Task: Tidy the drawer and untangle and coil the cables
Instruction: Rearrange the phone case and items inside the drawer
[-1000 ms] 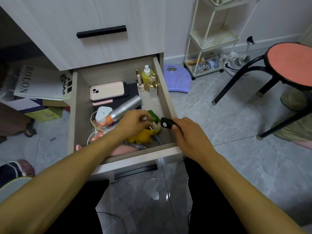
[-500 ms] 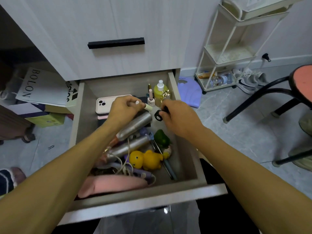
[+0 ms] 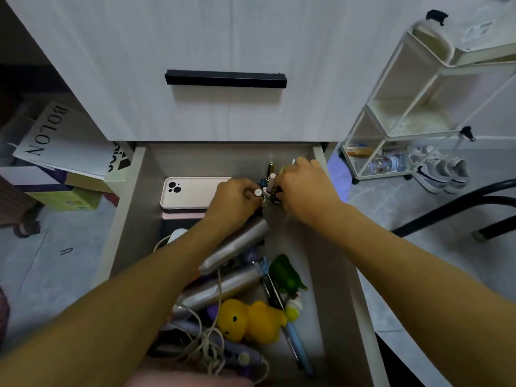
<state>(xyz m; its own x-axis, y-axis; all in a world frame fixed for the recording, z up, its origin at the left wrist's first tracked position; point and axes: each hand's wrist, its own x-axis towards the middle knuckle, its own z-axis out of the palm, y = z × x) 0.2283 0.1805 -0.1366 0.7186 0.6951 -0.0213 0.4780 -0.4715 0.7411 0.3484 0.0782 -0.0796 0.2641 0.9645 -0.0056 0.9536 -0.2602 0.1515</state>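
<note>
Drawer [image 3: 127, 208], head view: pulled fully out below the closed cabinet front w/ black handle [image 3: 225, 78]; long axis runs from the cabinet toward the viewer, open end facing up. Both hands work at its far right corner, among small upright bottles [image 3: 270, 180]. Left hand [image 3: 234, 199] has fingers curled round a small white-capped stick [image 3: 257, 192]; right hand [image 3: 300, 185] pinches a small dark item [image 3: 275, 194], identity too blurred to tell. Judged step: standing small cosmetics together at the back, i.e. tidying; cable work not yet begun. Tangled pale cables [image 3: 206, 342] lie in a loose knot at the drawer's near end, left of the yellow duck [image 3: 248, 321], draped over silver tubes [image 3: 237, 248] whose axes run diagonally, near-left to far-right. Phone [image 3: 192, 191] lies flat at far left. Next move likely calls for releasing both items upright w/o toppling neighbours, then lifting the cables clear of the tubes.
</note>
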